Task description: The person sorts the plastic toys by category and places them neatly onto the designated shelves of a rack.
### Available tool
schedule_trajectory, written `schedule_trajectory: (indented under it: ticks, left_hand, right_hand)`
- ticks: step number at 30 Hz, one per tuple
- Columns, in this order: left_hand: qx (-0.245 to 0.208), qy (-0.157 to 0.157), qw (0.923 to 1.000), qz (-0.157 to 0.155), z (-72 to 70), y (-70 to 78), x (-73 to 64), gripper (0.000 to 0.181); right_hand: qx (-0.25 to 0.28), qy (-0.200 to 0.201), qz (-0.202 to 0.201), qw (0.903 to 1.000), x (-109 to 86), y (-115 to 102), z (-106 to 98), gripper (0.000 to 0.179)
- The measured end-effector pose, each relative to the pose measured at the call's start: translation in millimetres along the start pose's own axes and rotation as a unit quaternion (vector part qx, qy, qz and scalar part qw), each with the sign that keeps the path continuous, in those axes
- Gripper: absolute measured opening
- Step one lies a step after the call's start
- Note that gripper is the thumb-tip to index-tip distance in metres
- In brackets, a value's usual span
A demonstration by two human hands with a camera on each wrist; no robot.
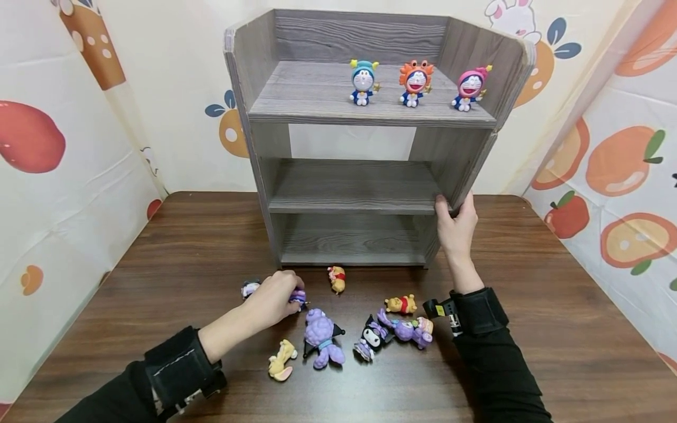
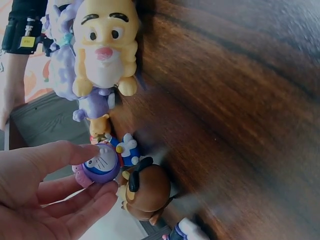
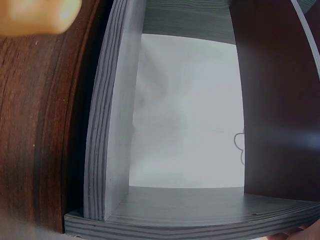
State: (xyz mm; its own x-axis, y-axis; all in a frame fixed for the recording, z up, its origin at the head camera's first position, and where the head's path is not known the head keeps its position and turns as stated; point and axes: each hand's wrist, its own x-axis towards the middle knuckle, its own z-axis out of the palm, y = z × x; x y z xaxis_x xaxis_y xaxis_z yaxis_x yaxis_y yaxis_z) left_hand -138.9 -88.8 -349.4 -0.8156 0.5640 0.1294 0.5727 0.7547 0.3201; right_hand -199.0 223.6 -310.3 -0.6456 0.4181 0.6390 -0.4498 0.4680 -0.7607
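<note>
My left hand (image 1: 272,296) is low over the table and pinches a small Doraemon figurine (image 2: 102,167) in a purple hood between thumb and fingers. In the left wrist view the figurine leans, with its blue body towards the table. A brown round-headed figurine (image 2: 147,192) sits right beside it. My right hand (image 1: 457,229) grips the right side panel of a grey wood-grain shelf unit (image 1: 351,208), thumb in front and fingers round the outside. Three hooded Doraemon figurines, teal (image 1: 362,82), orange (image 1: 415,84) and pink (image 1: 469,88), stand on its top level.
In front of the shelf lie a yellow long-eared figure (image 1: 281,361), a purple plush-like figure (image 1: 319,332), a black-hooded figure (image 1: 372,336), another purple figure (image 1: 407,331) and two Pooh figures (image 1: 337,279). A black-and-white figure (image 1: 250,288) shows left of my left hand.
</note>
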Motion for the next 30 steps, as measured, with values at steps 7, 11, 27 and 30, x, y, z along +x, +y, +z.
schedule_trajectory:
  ticks: [7, 11, 27, 30]
  left_hand:
    - [-0.004, 0.028, 0.9995, 0.015, -12.1, 5.4, 3.7, 0.018]
    - [-0.012, 0.053, 0.9979, 0.036, -33.0, 13.0, 6.0, 0.02]
    - [0.038, 0.114, 0.9907, 0.064, -165.3, 72.0, 21.4, 0.022]
    - [0.069, 0.137, 0.9857, 0.071, -186.0, 77.9, 29.5, 0.018]
  right_hand:
    - [-0.009, 0.002, 0.0, 1.0, -3.8, -21.6, -2.0, 0.032]
    - [-0.011, 0.002, -0.001, 0.9999, -3.8, -20.8, -1.9, 0.033]
    - [-0.007, 0.003, -0.003, 1.0, -2.3, -5.3, -0.2, 0.033]
    - [-0.012, 0.004, -0.003, 0.9999, 0.7, 9.0, 0.5, 0.034]
